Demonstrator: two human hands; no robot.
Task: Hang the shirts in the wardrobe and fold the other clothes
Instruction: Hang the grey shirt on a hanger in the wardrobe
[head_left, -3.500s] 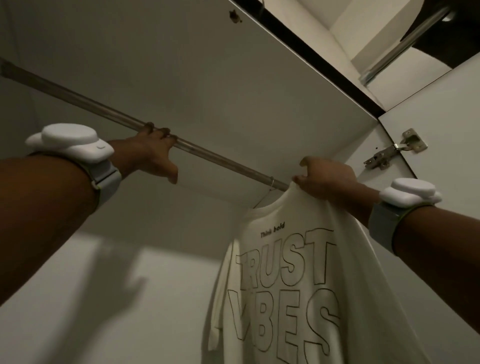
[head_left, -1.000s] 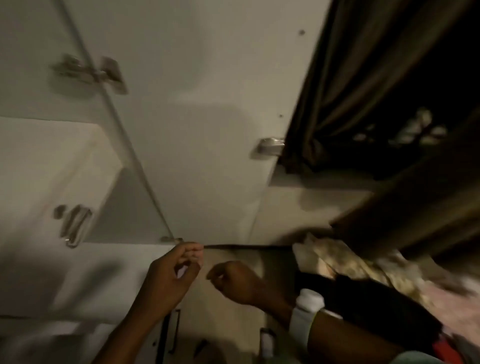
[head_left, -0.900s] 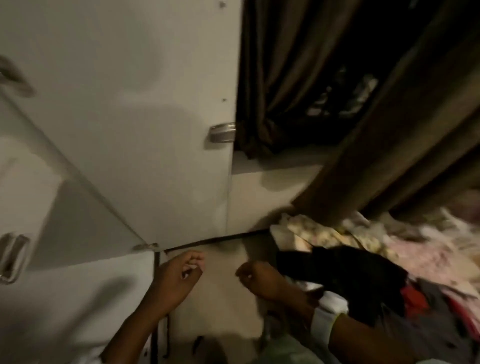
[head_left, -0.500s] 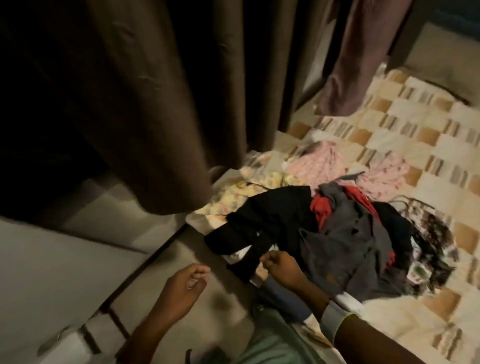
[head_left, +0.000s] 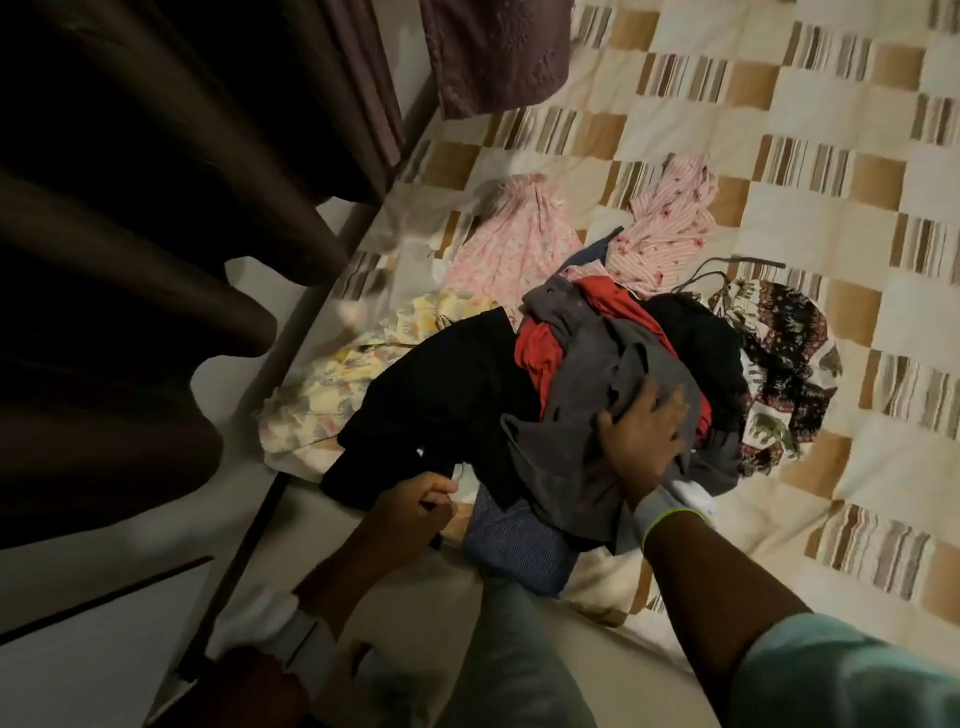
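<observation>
Head view. A bed covered by a checked quilt (head_left: 810, 218) of cream, tan and striped squares fills the right and upper field; dark brown curtains (head_left: 130, 249) hang along the left, and a mauve cloth (head_left: 493, 52) hangs over the quilt's far edge. A pale floor (head_left: 104, 597) shows at lower left, beside the bed's near-left edge.

A heap of clothes lies near the quilt's near-left edge. Uppermost is a grey shirt (head_left: 582, 415), draped over a red garment (head_left: 540, 348). A black garment (head_left: 441, 395) spreads to the left of these and reaches the bed edge. A blue striped garment (head_left: 514, 540) lies at the near edge, partly under the grey shirt. A yellow floral cloth (head_left: 332, 384) lies at the left edge, two pink patterned garments (head_left: 514, 244) (head_left: 670, 223) lie farther in, and a dark elephant-print cloth (head_left: 779, 374) lies to the right of the heap.

The right hand (head_left: 644, 441) rests on the grey shirt, fingers spread and curling into its fabric. The left hand (head_left: 410, 504) is closed at the lower edge of the black garment, fingers curled tight; whether cloth is pinched inside cannot be told. Both wrists carry pale bands.
</observation>
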